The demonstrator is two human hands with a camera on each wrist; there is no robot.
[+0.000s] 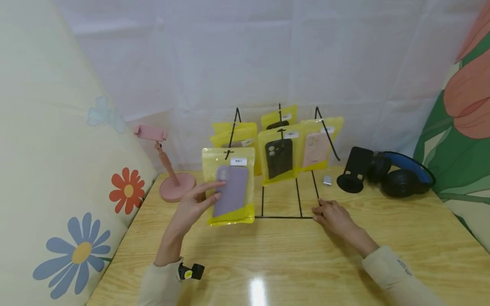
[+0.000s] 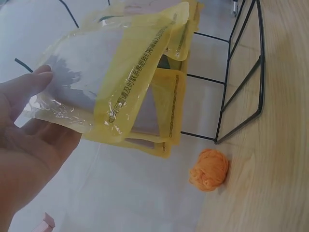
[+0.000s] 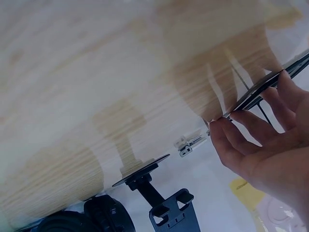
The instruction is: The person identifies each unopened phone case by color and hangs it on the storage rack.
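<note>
My left hand pinches the left side of a packaged purple phone case in a clear and yellow pouch. The left wrist view shows the thumb on one face of the pouch and fingers behind it. The pouch's top is at the front tip of the left hook of a black wire display rack. My right hand grips the front right corner of the rack's base, thumb and fingers about the wire. More pouches hang on the rack, with a black case in the middle and a pink case at right.
Left of the rack stands a pink phone stand. To the right are a small silver adapter-like piece, a black phone stand and black headphones. An orange crumpled ball lies near the rack in the left wrist view.
</note>
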